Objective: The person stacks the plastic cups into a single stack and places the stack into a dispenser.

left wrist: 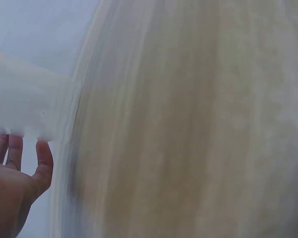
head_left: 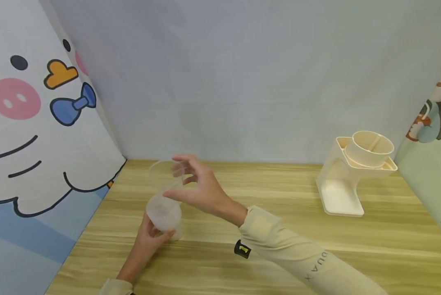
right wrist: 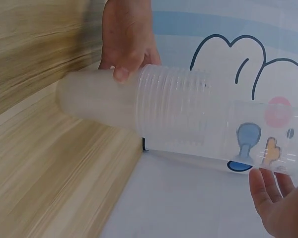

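Note:
A stack of clear plastic cups stands upright on the wooden table, and the left hand grips it around the lower part. Above the stack's top rim, a single clear plastic cup is held between the thumb and fingers of the right hand. In the right wrist view the ribbed rims of the stack show, with the raised cup partly beyond them; whether its base is still inside the stack, I cannot tell. The left wrist view shows the left hand's fingers against the stack.
A cream-coloured stand with a round funnel-like top stands at the table's right. A small black tag marked 1 is beside the right sleeve. A plain pale backdrop rises behind the table, and a cartoon-printed one on the left.

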Tool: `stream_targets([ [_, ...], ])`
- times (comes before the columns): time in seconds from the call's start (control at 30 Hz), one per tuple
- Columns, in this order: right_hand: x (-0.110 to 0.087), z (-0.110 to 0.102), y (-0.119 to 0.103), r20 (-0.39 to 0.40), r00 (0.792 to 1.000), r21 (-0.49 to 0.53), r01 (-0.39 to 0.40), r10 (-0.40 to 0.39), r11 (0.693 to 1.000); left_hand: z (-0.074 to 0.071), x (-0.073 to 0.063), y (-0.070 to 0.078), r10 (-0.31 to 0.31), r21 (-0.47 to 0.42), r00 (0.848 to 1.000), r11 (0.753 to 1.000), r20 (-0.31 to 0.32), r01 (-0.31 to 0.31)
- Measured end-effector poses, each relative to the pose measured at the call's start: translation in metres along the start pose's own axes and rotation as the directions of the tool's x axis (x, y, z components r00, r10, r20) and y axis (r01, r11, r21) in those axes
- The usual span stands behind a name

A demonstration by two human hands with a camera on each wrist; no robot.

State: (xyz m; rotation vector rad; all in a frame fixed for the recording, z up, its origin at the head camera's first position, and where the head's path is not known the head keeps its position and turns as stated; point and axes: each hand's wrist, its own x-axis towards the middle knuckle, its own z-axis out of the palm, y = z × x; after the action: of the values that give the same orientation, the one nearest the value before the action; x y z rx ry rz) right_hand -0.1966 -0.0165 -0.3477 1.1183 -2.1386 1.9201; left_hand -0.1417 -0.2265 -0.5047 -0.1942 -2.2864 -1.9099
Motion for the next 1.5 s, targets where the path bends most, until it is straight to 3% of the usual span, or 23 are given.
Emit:
stream_targets([
  [0.3,0.002,0.016,0.009,0.055,0.998,-0.04,0.015,-0.013,0.999,0.0,0.0,-0.002,0.002,0.001,1.0,1.0,-0.005,-0.002],
  [0.57,0.003,0.025,0.012,0.057,0.998,-0.08,0.022,-0.018,0.997,-0.002,0.0,-0.001,0.015,0.016,1.0,1.0,0.017,-0.015],
  [0.93,-0.009,0.027,0.028,0.137,0.988,-0.197,-0.044,0.072,0.979,-0.002,-0.001,0.001,0.053,0.011,0.999,0.999,0.005,-0.054],
  [1.13,-0.021,0.026,0.036,0.171,0.979,-0.179,-0.077,0.108,0.981,-0.005,0.0,0.008,-0.003,0.031,0.998,1.0,0.063,0.001],
  [1.5,-0.037,0.035,0.055,0.089,0.988,-0.116,-0.115,0.126,0.987,-0.006,0.0,0.018,-0.044,0.094,0.996,0.995,0.084,0.036],
])
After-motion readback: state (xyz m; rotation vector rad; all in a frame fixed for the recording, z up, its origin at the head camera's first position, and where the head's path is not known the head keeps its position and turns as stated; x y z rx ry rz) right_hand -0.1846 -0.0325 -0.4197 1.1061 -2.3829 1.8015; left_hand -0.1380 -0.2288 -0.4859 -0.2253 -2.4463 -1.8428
